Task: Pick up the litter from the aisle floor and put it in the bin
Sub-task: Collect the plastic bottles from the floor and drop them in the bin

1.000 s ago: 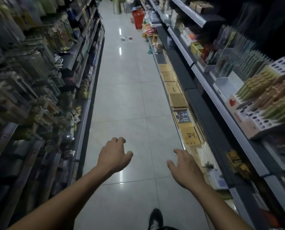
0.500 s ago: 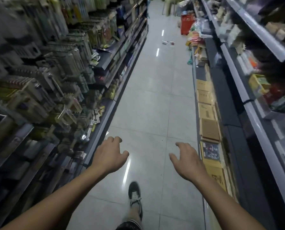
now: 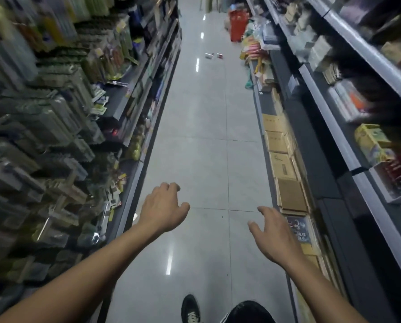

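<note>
Too small and far to identify: 2 bits of litter [image 3: 214,55] on the floor [image 3: 204,159], 1 whitish, 1 reddish. Blurred by motion: hanging packs [image 3: 38,127] on the left shelves, boxes [image 3: 348,106] on the right shelves. Cut off at the bottom edge: a dark shoe [image 3: 190,310], a knee [image 3: 249,313]. Partly hidden behind piled goods and cropped at the top: a red bin [image 3: 238,25].

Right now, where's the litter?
Head view: the litter lies far down the aisle on the floor, slightly right of centre, just short of the red bin, well beyond both empty hands.
</note>
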Available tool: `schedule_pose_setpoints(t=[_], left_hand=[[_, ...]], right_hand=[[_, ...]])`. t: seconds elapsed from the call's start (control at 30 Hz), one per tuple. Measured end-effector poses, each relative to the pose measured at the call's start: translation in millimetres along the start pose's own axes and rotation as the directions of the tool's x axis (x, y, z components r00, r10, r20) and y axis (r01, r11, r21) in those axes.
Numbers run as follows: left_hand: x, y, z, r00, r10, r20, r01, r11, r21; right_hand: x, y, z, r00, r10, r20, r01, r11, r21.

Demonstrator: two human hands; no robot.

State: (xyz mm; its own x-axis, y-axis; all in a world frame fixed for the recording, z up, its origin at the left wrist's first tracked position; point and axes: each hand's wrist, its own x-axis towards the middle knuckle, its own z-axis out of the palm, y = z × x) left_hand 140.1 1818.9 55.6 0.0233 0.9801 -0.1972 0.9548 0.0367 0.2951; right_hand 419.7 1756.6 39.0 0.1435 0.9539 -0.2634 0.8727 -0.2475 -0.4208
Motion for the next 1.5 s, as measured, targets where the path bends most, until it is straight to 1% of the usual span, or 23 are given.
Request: schedule_pose_setpoints(t=[0.2, 0.33, 0.5, 0.63, 0.9, 1.1, 1.17, 1.33, 1.5], left_hand=[[107, 38, -3, 0.995, 0.091, 0.048, -0.093, 0.995, 0.042], [180, 70, 0, 0.991, 0.113, 0.067, -0.116, 0.992, 0.048], [265, 102, -4, 0.992, 0.093, 0.088, -0.099, 0.994, 0.055], [325, 115, -14, 0.997, 0.052, 0.053, -0.054, 0.998, 0.039], [425, 107, -36, 0.998, -0.061, 0.022, 0.061, 0.998, 0.026], [530, 91, -55, 0.996, -0.090, 0.003, 0.090, 0.996, 0.009], [574, 87, -65, 0.996, -0.086, -0.001, 0.086, 0.996, -0.001], [681, 82, -98, 0.998, -0.067, 0.016, 0.067, 0.998, -0.014], [787, 86, -126, 1.000, -0.020, 0.014, 0.020, 1.000, -0.005]], right_hand=[[76, 14, -17, 0.995, 0.094, -0.020, -0.093, 0.995, 0.040], [147, 26, -32, 0.991, 0.130, -0.030, -0.127, 0.988, 0.086], [254, 27, -60, 0.993, 0.120, -0.015, -0.118, 0.987, 0.112], [341, 12, -87, 0.999, 0.049, 0.001, -0.048, 0.994, 0.097], [507, -38, -123, 0.996, -0.089, 0.026, 0.088, 0.996, 0.019], [626, -87, -136, 0.990, -0.142, 0.019, 0.142, 0.990, -0.020], [659, -101, -140, 0.991, -0.134, 0.011, 0.134, 0.991, -0.015], [725, -128, -150, 0.999, -0.054, 0.000, 0.054, 0.998, 0.024], [785, -138, -157, 1.000, 0.008, -0.014, -0.007, 0.999, 0.041]])
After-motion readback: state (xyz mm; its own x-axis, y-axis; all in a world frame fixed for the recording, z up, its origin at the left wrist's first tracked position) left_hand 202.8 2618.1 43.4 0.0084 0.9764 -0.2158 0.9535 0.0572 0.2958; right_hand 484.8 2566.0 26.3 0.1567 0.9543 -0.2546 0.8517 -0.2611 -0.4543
